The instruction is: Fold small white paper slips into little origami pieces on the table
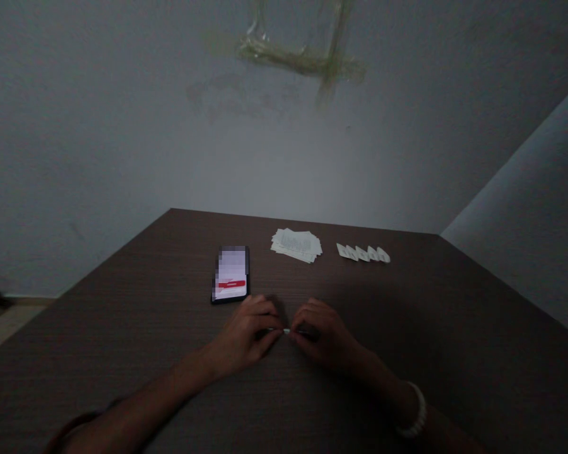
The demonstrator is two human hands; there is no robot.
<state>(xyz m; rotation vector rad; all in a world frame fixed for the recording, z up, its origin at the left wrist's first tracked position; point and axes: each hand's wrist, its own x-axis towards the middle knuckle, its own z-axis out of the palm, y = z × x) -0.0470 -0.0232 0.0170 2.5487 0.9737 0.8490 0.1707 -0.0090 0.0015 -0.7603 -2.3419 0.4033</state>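
My left hand (248,334) and my right hand (322,334) rest close together on the dark wooden table (123,353), fingers curled. Between their fingertips they pinch a small white piece of paper (286,330), mostly hidden by the fingers. A stack of printed paper slips (296,244) lies farther back. To its right is a row of several small folded white pieces (363,253). A phone (231,274) with a lit screen lies just beyond my left hand.
A grey wall stands behind the table, with old tape marks (303,57) high up. The table's right edge runs along a second wall (525,208). A white bracelet (414,413) is on my right wrist.
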